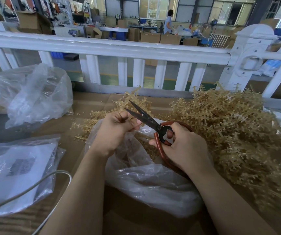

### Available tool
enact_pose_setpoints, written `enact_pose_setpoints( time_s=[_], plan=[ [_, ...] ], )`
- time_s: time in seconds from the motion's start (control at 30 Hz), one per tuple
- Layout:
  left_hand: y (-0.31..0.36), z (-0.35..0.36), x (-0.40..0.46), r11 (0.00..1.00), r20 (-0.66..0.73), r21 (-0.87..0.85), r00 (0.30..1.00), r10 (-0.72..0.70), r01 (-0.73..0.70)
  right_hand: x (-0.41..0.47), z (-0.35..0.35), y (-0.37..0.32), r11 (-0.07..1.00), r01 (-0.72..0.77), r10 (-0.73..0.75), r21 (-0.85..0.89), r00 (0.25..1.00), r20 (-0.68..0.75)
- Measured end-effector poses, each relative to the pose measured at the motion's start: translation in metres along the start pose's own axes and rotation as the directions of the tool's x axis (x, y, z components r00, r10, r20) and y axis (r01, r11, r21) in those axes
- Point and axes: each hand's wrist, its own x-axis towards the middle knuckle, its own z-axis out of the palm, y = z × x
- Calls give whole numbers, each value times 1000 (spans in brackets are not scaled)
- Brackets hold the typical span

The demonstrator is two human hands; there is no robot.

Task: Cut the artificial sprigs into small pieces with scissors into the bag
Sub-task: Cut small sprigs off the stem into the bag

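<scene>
While curled fingers [169, 133] grip: red-looped black scissors [153, 123], knobbly tan sprigs [229, 126].

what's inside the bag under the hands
Through the bag's open mouth, tan cut pieces show, between the left hand and the right hand gripping the scissors. Hands and wrinkled plastic hide how deep the pieces lie.

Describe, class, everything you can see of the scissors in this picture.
The scissors have two dark, pointed metal blades, standing open in a V, joined at a pivot. Their large looped handles look coated in reddish-brown rubber or plastic. The right hand holds the handles, fingers curled through the loops. The blades point up and away to the left, over the clear plastic bag, their tips beside the left hand, which pinches a tan sprig.
</scene>
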Motion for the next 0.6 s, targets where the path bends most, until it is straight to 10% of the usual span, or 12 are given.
enact_pose_setpoints(
  time_s=[0.6],
  plan=[
    [1,3,1,991,-40,-131,998,-39,33,-1,0,1,999,-43,43,17,999,33]
  ],
)
